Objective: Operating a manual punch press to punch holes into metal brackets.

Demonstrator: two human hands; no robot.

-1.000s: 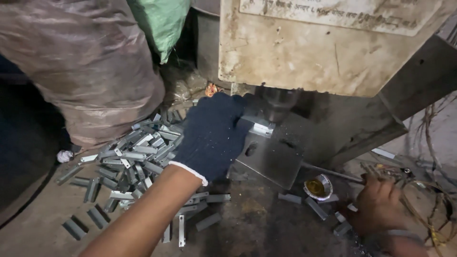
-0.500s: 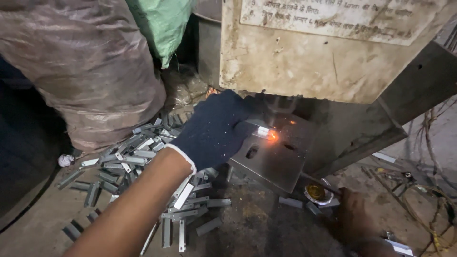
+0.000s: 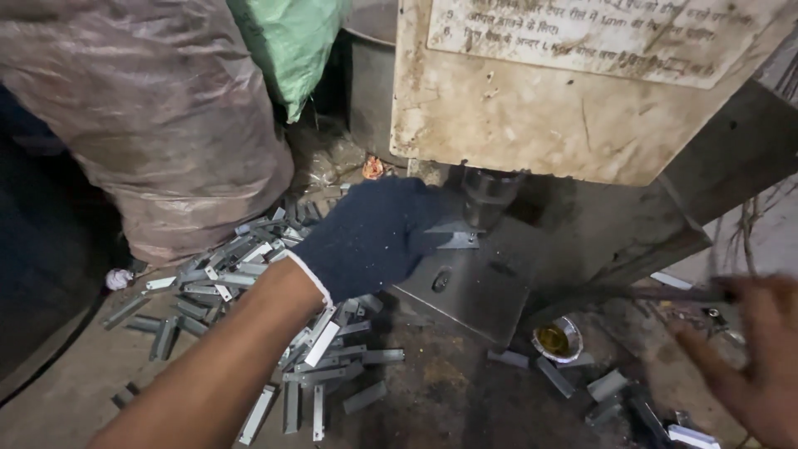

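Note:
My left hand (image 3: 374,237), in a dark blue knit glove, reaches under the cream-painted press head (image 3: 565,91). Its fingertips pinch a small flat metal strip (image 3: 459,239) that lies on the steel die plate (image 3: 478,287), right beside the round punch (image 3: 489,198). My right hand (image 3: 752,366) is bare and blurred at the lower right, fingers spread, with nothing in it; it hovers by a dark rod (image 3: 657,293) and loose parts.
A heap of grey metal strips (image 3: 249,274) spreads left of and below my left arm. A small tin with yellow grease (image 3: 557,339) sits by the plate's corner. Large plastic-wrapped sacks (image 3: 158,108) and a green bag (image 3: 291,46) stand at the back left.
The sparks seen half a second ago under the punch are gone. My left hand stays at the die with the strip. My right hand has risen into view at the lower right.

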